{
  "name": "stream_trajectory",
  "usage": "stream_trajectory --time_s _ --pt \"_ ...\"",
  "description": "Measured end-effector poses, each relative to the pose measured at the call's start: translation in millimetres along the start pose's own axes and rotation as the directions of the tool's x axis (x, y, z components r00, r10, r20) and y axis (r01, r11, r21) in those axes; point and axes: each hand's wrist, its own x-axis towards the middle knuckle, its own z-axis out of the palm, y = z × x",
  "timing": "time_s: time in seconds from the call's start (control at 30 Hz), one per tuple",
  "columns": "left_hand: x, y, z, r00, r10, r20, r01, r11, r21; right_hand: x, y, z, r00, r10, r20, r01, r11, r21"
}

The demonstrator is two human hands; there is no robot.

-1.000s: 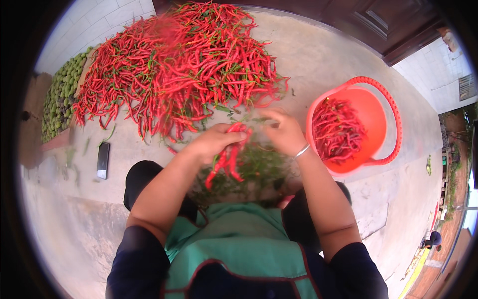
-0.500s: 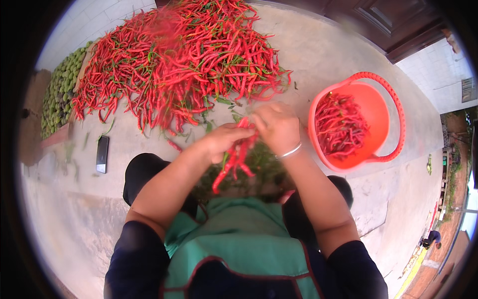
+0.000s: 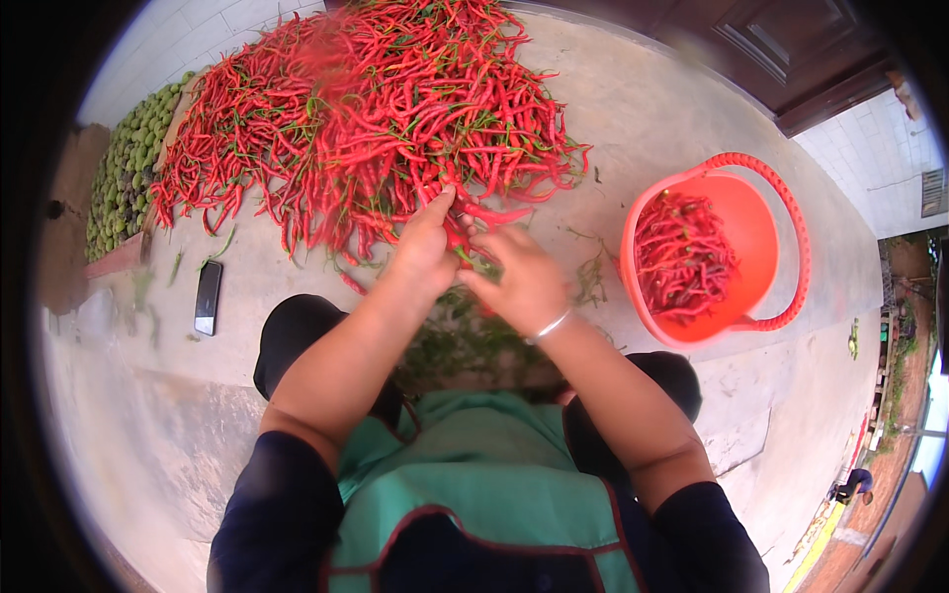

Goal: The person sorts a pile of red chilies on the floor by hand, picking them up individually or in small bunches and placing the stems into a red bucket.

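Observation:
A small bunch of red chili peppers (image 3: 457,235) is in my left hand (image 3: 425,252), whose fingers are closed round it with the thumb on top. My right hand (image 3: 524,282) is close beside the bunch, at its green stems. That hand is smeared by motion, so whether its fingers pinch a stem is unclear. Just beyond both hands spreads a large heap of red chili peppers (image 3: 395,119), many with green stems. Green stems (image 3: 465,341) lie scattered on the ground between my knees, below the hands.
On the right stands a red plastic basket (image 3: 759,237) with an arched handle, partly filled with chili peppers. A dark phone (image 3: 208,296) lies on the concrete at left. Green round fruits (image 3: 124,173) are piled at far left. A brown door (image 3: 781,49) and a distant person (image 3: 855,484) are also visible.
Both hands have shifted; the left has moved up toward the heap and the right has moved down and left. The peppers that hung below the left hand now point up toward the heap.

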Motion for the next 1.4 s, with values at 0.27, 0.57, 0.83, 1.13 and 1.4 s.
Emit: stream_trajectory --time_s 0.27,0.57,0.83,1.13,1.4 --pt "2 -9 3 0.999 0.015 0.032 -0.013 0.998 -0.056 8 18 11 0.988 0.126 0.085 -0.129 0.991 0.026" --pt "4 -12 5 0.995 0.096 0.016 -0.096 0.995 -0.041 8 11 9 0.995 -0.090 -0.036 0.084 0.986 -0.141" --pt "-1 -10 -4 0.996 -0.042 0.078 0.033 0.993 0.111 4 22 0 0.938 -0.232 0.257 0.295 0.924 -0.243" --pt "14 14 -1 0.994 0.108 -0.004 -0.108 0.987 -0.116 -1 11 -14 0.974 -0.176 0.144 0.208 0.944 -0.256" --pt "7 14 6 0.995 0.096 -0.022 -0.098 0.991 -0.092 5 25 9 0.903 0.266 0.339 -0.402 0.803 0.441"
